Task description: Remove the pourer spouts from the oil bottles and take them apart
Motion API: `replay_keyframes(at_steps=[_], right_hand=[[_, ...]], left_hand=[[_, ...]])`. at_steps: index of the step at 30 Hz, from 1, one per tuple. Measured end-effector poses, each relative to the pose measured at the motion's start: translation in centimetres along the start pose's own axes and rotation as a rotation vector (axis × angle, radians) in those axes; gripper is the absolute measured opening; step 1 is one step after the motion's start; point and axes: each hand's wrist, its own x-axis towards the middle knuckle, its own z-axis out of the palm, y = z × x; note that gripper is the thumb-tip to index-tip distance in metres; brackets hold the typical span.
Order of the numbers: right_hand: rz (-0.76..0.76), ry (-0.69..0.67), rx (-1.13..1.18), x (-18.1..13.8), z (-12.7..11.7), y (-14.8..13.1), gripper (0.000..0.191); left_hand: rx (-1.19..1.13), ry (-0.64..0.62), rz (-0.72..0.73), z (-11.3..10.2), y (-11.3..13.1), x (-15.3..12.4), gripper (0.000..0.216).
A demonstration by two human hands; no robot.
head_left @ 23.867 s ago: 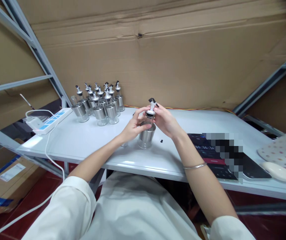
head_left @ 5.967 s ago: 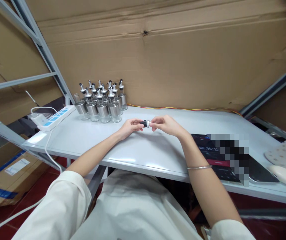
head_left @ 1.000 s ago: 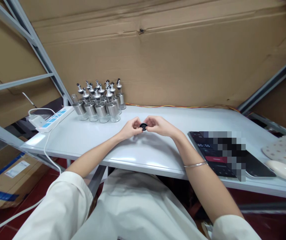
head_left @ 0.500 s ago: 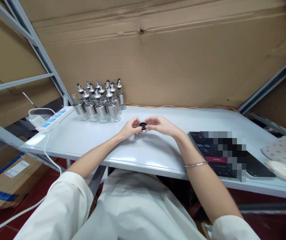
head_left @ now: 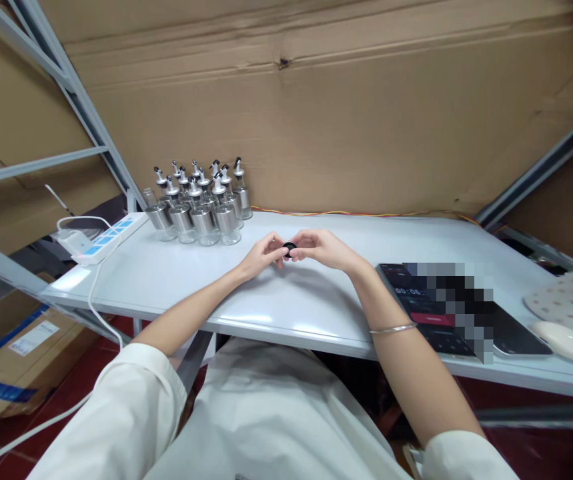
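A small round black piece [head_left: 289, 249], like a cap or ring, is pinched between my two hands above the middle of the table. My left hand [head_left: 265, 255] grips its left side with thumb and fingers. From the right, my right hand [head_left: 320, 249] holds the other side between thumb and forefinger. The fingers cover part of its edge. Several glass bottles [head_left: 203, 225] with steel sleeves stand grouped at the back left, most topped with pourer spouts. One bottle [head_left: 160, 215] at the group's left end has a bare glass neck.
A white power strip [head_left: 111, 237] lies at the table's left edge, its cable hanging over the front. On the right are a phone [head_left: 426, 313], a dark tablet-like device [head_left: 521, 330] and a pale oval object [head_left: 566, 340]. Cardboard [head_left: 346, 120] walls the back.
The black piece has shifted slightly right and up and is turned a little between my fingers. The bottles and the things on the right have not moved.
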Motion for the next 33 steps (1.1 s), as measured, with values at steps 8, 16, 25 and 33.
replay_keyframes(at_steps=[8,16,25,33], right_hand=[[-0.017,0.008,-0.016,-0.1,-0.2,-0.1,0.024],[-0.024,-0.014,-0.035,0.1,-0.5,0.5,0.024],[0.014,-0.004,-0.061,0.1,-0.2,0.8,0.020],[-0.019,0.107,-0.119,0.1,-0.3,0.6,0.023]], left_hand=[[-0.017,-0.057,-0.036,-0.1,0.2,-0.1,0.047],[0.007,-0.036,-0.054,0.0,0.1,-0.1,0.044],[0.025,-0.036,-0.056,-0.1,-0.1,-0.1,0.043],[0.149,0.101,0.062,0.0,-0.4,0.0,0.042]])
